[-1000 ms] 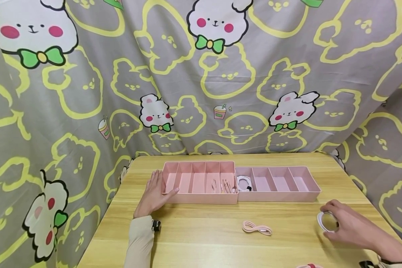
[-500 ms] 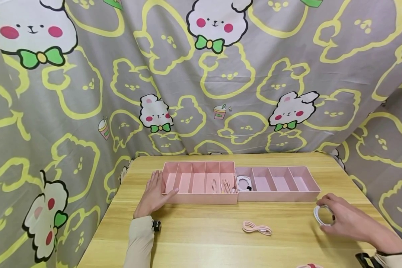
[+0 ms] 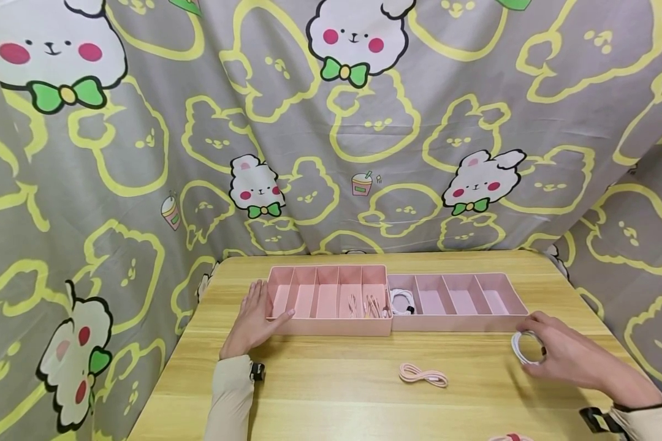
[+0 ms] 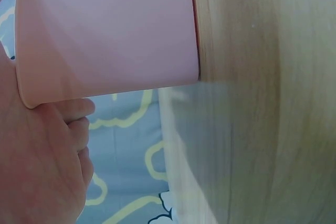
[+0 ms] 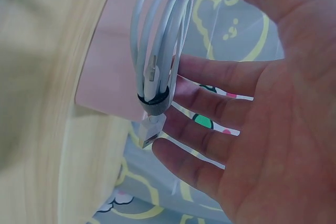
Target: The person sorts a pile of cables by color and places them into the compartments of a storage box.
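Note:
My left hand (image 3: 249,321) rests at the left end of a pink divided box (image 3: 331,327), its fingers straight along the end wall and the thumb over the front rim. In the left wrist view the palm lies against the box's edge. My right hand (image 3: 576,358) pinches a coiled white USB cable (image 5: 163,45) between thumb and fingers, held up near the right front corner of a lilac divided box (image 3: 463,323). A dark strap (image 5: 153,102) binds the coil, with a USB plug (image 5: 151,130) below it.
A coiled pink cable (image 3: 422,375) lies on the wooden table (image 3: 331,392) in front of the boxes. Another pink bundle (image 3: 510,437) shows at the bottom edge. Thin pink cables (image 3: 372,306) and a white coil (image 3: 402,301) occupy some compartments. A patterned curtain (image 3: 358,153) hangs behind.
My right hand has moved slightly left and away from me with the white cable, closer to the lilac box's corner. The left hand and both boxes have stayed in place.

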{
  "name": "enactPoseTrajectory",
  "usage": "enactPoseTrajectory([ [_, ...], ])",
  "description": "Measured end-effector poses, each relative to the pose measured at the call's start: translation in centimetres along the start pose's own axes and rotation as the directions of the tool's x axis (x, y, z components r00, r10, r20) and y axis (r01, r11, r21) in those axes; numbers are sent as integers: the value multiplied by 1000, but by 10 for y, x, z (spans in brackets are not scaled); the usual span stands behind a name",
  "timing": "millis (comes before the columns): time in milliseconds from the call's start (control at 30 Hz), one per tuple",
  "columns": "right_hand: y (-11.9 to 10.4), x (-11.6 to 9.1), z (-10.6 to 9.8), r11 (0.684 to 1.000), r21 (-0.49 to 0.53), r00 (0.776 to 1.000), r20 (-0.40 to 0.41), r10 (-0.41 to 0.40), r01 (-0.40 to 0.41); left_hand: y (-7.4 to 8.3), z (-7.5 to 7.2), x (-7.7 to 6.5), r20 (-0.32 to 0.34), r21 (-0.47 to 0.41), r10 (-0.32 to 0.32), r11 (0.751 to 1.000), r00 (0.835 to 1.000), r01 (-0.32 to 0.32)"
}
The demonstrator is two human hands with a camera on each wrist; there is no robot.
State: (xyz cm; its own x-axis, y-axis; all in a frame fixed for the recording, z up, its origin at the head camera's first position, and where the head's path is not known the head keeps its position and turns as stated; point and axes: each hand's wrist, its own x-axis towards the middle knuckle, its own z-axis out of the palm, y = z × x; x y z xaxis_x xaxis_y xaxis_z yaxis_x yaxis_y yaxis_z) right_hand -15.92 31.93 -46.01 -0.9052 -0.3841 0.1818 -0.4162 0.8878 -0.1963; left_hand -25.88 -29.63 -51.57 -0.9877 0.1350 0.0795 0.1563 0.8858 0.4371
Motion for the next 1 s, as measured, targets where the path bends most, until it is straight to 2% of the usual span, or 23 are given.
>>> enactPoseTrajectory([
  [333, -1, 7, -2, 998, -19, 998, -42, -53, 52, 0, -1, 0, 9, -7, 1, 1000, 1000, -1],
  [600, -2, 15, -4, 998, -4, 998, -28, -57, 57, 0, 0, 0, 4, -2, 2, 1000, 1000, -2],
  [1000, -3, 27, -9, 994, 8, 993, -57, -105, 105, 0, -1, -1, 6, -1, 0, 1000, 1000, 0],
])
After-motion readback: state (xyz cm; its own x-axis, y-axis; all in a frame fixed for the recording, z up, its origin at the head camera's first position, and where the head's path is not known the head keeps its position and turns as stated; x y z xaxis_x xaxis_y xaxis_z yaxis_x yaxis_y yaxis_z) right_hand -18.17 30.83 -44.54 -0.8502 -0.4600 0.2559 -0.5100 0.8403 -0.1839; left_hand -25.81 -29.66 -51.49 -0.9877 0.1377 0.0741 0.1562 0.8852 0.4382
